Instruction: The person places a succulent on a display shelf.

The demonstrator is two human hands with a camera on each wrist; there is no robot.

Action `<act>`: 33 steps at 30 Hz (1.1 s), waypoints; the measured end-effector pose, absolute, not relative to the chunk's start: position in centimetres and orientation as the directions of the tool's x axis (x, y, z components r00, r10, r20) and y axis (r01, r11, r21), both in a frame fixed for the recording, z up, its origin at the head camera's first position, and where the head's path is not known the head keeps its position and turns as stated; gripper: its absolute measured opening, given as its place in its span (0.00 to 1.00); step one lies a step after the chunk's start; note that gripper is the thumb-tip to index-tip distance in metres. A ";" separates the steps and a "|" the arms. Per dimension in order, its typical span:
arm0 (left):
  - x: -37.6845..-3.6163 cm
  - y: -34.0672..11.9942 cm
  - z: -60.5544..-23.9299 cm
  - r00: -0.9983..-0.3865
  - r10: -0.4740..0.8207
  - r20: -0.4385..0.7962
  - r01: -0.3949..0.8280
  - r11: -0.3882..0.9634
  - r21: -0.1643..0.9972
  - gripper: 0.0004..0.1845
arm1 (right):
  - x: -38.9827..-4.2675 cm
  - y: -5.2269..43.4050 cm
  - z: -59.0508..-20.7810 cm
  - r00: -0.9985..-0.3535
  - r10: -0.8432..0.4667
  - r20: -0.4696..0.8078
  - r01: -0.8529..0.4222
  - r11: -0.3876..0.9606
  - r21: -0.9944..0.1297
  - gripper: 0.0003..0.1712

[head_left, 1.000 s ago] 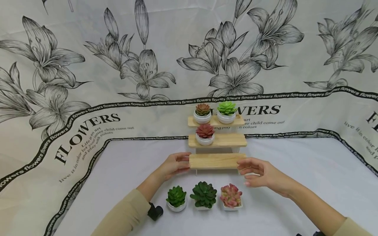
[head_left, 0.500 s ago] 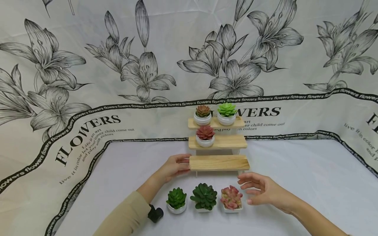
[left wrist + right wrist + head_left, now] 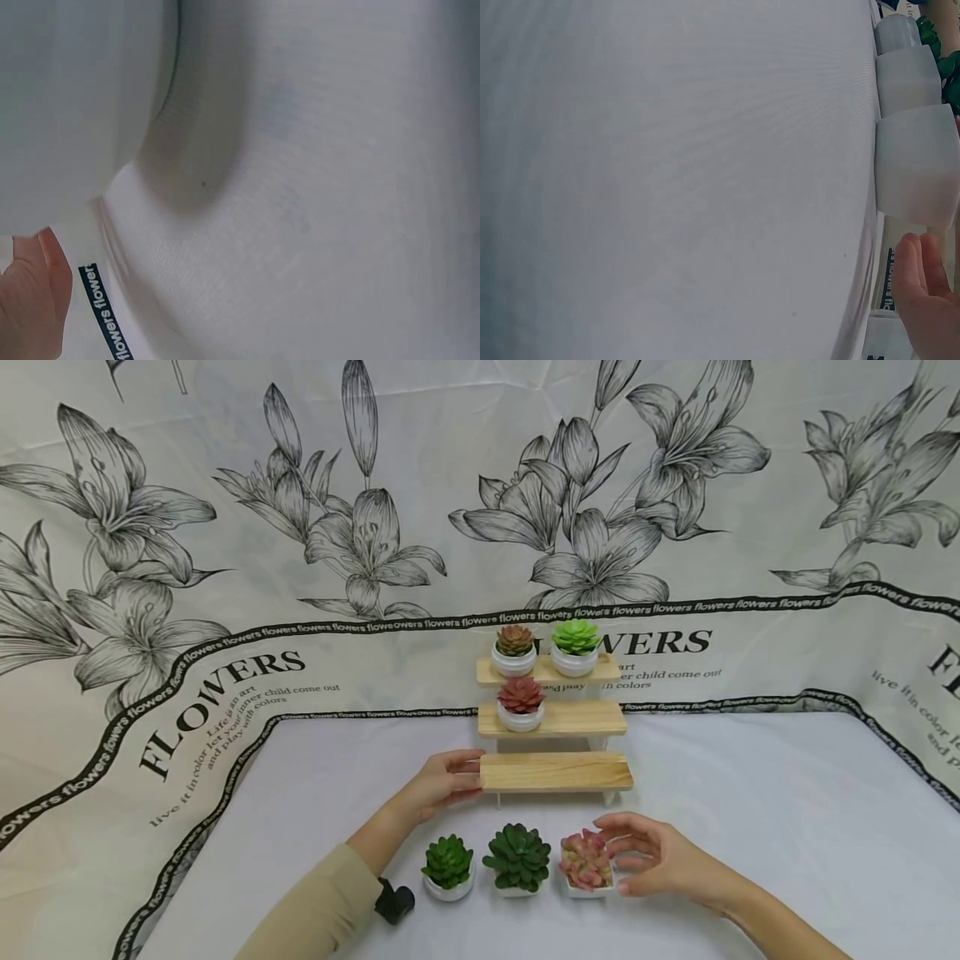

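Note:
A three-tier wooden display stand (image 3: 557, 772) stands on the white cloth. My left hand (image 3: 441, 783) holds the left end of its lowest shelf, the fingertips partly hidden by the board. In the left wrist view, a pot (image 3: 67, 105) covers part of that hand. Just right of a pink succulent (image 3: 587, 860) in a square white pot, my right hand (image 3: 654, 858) has its fingers loosely curved and its thumb apart; contact with the plant cannot be told. In the right wrist view, its fingers lie near the nearest white pot (image 3: 916, 165).
A green succulent (image 3: 447, 863) and a dark green succulent (image 3: 517, 860) stand left of the pink one. The upper shelves bear a brown succulent (image 3: 515, 642), a bright green succulent (image 3: 576, 638) and a red succulent (image 3: 521, 697). Behind hangs a flower-printed cloth (image 3: 420, 568).
My right hand has left the right end of the lowest shelf and come down beside the pink succulent, then closer to it. My left hand has stayed at the shelf.

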State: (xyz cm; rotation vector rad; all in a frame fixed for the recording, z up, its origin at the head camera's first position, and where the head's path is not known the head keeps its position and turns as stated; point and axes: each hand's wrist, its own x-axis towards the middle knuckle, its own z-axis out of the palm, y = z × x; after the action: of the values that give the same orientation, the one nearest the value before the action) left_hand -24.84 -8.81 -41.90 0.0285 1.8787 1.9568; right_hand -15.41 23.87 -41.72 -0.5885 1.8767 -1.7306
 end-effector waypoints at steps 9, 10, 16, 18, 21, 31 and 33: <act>-24.8 -8.7 -41.8 -0.908 0.311 -0.280 -0.292 0.009 0.956 0.26 | -15.5 23.2 -42.2 -0.759 -0.648 -0.070 -0.005 0.112 -0.994 0.40; -24.8 -8.8 -41.8 -0.908 0.312 -0.279 -0.291 0.009 0.957 0.26 | -15.4 23.1 -42.2 -0.760 -0.646 -0.073 -0.005 0.118 -0.993 0.40; -24.8 -8.8 -41.8 -0.908 0.313 -0.278 -0.292 0.001 0.956 0.26 | -15.4 22.7 -42.3 -0.765 -0.634 -0.111 0.018 0.151 -0.988 0.42; -24.7 -8.8 -41.8 -0.908 0.312 -0.278 -0.293 0.001 0.956 0.26 | -15.5 22.6 -42.3 -0.765 -0.632 -0.125 0.035 0.153 -0.988 0.42; -24.7 -8.8 -41.8 -0.908 0.313 -0.280 -0.295 -0.001 0.956 0.26 | -15.5 22.5 -42.4 -0.766 -0.628 -0.140 0.053 0.155 -0.986 0.42; -24.7 -8.8 -41.8 -0.908 0.319 -0.271 -0.285 0.002 0.958 0.26 | -15.3 22.1 -42.7 -0.775 -0.620 -0.123 0.010 0.182 -0.983 0.41; -24.7 -8.8 -41.9 -0.908 0.320 -0.271 -0.285 0.003 0.959 0.26 | -15.3 22.1 -42.8 -0.777 -0.620 -0.110 -0.008 0.185 -0.983 0.41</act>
State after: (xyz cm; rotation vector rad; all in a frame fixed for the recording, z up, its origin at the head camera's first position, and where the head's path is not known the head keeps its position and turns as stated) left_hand -24.72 -8.85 -41.89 0.0366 1.8729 1.9579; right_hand -15.28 22.07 -42.83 -0.5870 1.9723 -1.6319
